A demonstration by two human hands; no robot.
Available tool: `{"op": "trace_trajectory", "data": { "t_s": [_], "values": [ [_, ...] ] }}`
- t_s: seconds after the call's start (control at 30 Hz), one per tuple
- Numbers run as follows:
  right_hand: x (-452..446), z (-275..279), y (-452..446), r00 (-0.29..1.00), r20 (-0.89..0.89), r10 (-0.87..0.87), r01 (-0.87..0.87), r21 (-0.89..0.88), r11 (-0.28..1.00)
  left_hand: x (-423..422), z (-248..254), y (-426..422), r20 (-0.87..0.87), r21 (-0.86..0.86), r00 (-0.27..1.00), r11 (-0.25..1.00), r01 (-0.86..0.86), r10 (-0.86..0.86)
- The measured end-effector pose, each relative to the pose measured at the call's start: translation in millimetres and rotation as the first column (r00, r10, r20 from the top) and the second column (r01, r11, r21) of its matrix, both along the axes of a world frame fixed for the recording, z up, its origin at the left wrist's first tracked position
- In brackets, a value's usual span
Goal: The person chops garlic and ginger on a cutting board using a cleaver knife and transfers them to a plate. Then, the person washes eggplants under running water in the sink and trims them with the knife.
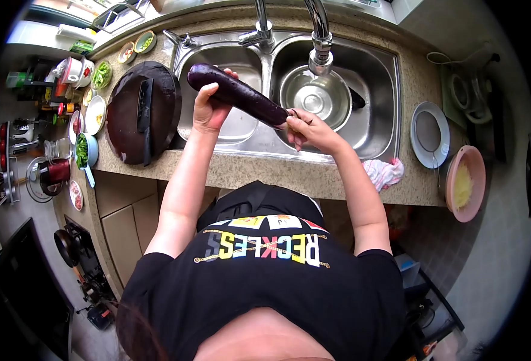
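Observation:
A long, dark purple eggplant [241, 96] is held at a slant above the double sink. My left hand [212, 108] grips it near its thick, rounded end, thumb on the near side. At the narrow stem end, the fingers of my right hand [307, 129] are pinched closed on the eggplant. Below and beyond my right hand, a shiny metal bowl [316, 99] sits in the right basin [377, 126]. A dark rounded thing [357, 99] shows beside the bowl, partly hidden. The left basin [241, 129] lies under the eggplant.
The faucet [321, 57] hangs over the bowl. To the left, a cleaver [145, 120] lies on a round dark cutting board [118, 114], near several small food bowls. On the right are a cloth [384, 173], a strainer on a plate [428, 135] and a pink bowl [477, 174].

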State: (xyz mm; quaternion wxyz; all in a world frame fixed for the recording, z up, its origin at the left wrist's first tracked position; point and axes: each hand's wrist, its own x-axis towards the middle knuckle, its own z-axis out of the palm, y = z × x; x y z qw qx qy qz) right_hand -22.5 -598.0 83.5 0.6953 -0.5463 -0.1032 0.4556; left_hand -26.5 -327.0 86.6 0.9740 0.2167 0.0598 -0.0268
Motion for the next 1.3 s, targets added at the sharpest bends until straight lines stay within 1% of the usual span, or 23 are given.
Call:
{"op": "trace_trajectory", "data": {
  "t_s": [0.13, 0.23, 0.27, 0.33, 0.4, 0.43, 0.5, 0.53, 0.6, 0.67, 0.73, 0.77, 0.83, 0.87, 0.93, 0.97, 1.0, 1.03, 1.07, 1.13, 1.17, 1.27, 1.3],
  "values": [
    [8, 7, -4, 0.997, 0.035, 0.068, -0.068, -0.006, 0.998, 1, 4, 2, 0.089, -0.019, 0.995, 0.998, 0.055, -0.053],
    [9, 18, -2, 0.972, 0.184, 0.146, -0.104, -0.218, 0.970, 0, 10, 3, 0.126, 0.004, 0.990, 0.998, 0.069, -0.069],
    [8, 15, -2, 0.971, 0.187, 0.148, -0.104, -0.223, 0.969, 1, 12, 1, 0.148, 0.015, 0.986, 0.997, 0.075, -0.076],
    [3, -5, 6, 0.873, 0.487, 0.014, 0.107, -0.219, 0.970, 0, 18, 0, 0.137, 0.053, 0.988, 0.997, 0.063, -0.070],
    [-1, -26, 15, 0.857, 0.513, -0.046, 0.165, -0.189, 0.968, 0, 22, 0, 0.174, 0.108, 0.981, 0.992, 0.072, -0.090],
    [-4, -31, 19, 0.884, 0.458, -0.097, 0.203, -0.188, 0.961, 0, 21, -1, 0.172, 0.106, 0.981, 0.992, 0.075, -0.092],
    [-9, -32, 23, 0.939, 0.289, -0.186, 0.238, -0.155, 0.959, 1, 23, -1, 0.171, 0.216, 0.984, 0.976, 0.014, -0.052],
    [-11, -32, 24, 0.938, 0.290, -0.188, 0.240, -0.152, 0.959, 0, 26, -2, 0.172, 0.218, 0.984, 0.976, 0.015, -0.054],
    [-16, -31, 26, 0.951, -0.119, -0.284, 0.286, 0.004, 0.958, -1, 30, -7, 0.255, 0.213, 0.965, 0.977, 0.012, -0.068],
    [-21, -24, 28, 0.940, -0.060, -0.335, 0.336, -0.001, 0.942, 2, 32, -6, 0.265, 0.236, 0.961, 0.972, 0.008, -0.072],
    [-21, -6, 26, 0.940, -0.141, -0.310, 0.318, 0.032, 0.948, 5, 34, -1, 0.304, 0.212, 0.950, 0.977, 0.006, -0.072],
    [-19, -4, 23, 0.940, -0.140, -0.311, 0.318, 0.033, 0.948, 8, 27, 5, 0.380, 0.144, 0.918, 0.987, 0.066, -0.116],
    [-15, -5, 15, 0.991, -0.125, -0.045, 0.062, 0.143, 0.988, 8, 30, 5, 0.340, 0.142, 0.933, 0.987, 0.076, -0.121],
    [-17, -4, 16, 0.991, -0.126, -0.052, 0.069, 0.142, 0.988, 7, 31, 4, 0.299, 0.138, 0.946, 0.987, 0.085, -0.124],
    [-17, -2, 20, 0.957, -0.026, -0.289, 0.289, 0.039, 0.956, 9, 27, 5, 0.321, 0.168, 0.933, 0.979, 0.115, -0.164],
    [-11, -14, 18, 0.921, 0.266, -0.284, 0.307, -0.049, 0.950, 8, 23, 5, 0.170, 0.138, 0.976, 0.984, 0.111, -0.134],
    [-10, -19, 20, 0.921, 0.268, -0.283, 0.307, -0.048, 0.951, 9, 22, 2, 0.015, 0.109, 0.994, 0.989, 0.105, -0.107],
    [-10, -22, 22, 0.773, 0.552, -0.312, 0.418, -0.073, 0.906, 11, 13, -2, -0.113, 0.026, 0.985, 0.991, 0.131, -0.127],
    [-10, -24, 24, 0.552, 0.783, -0.286, 0.524, -0.060, 0.850, 11, 2, -11, -0.256, 0.029, 0.966, 0.999, 0.029, -0.020],
    [-11, -18, 27, 0.550, 0.805, -0.224, 0.531, -0.130, 0.837, 12, 1, -36, -0.339, -0.003, 0.941, 1.000, 0.006, -0.007],
    [-11, -26, 30, 0.519, 0.827, -0.217, 0.546, -0.125, 0.829, 18, -11, -42, -0.403, 0.149, 0.900, 0.982, -0.114, 0.165],
    [-11, -42, 37, 0.465, 0.849, -0.250, 0.594, -0.090, 0.800, 21, -17, -41, -0.351, 0.065, 0.929, 0.993, -0.102, 0.118],
    [-12, -41, 40, 0.491, 0.799, -0.347, 0.638, -0.059, 0.768, 20, -14, -42, -0.352, 0.064, 0.929, 0.993, -0.100, 0.116]
  ]
}}
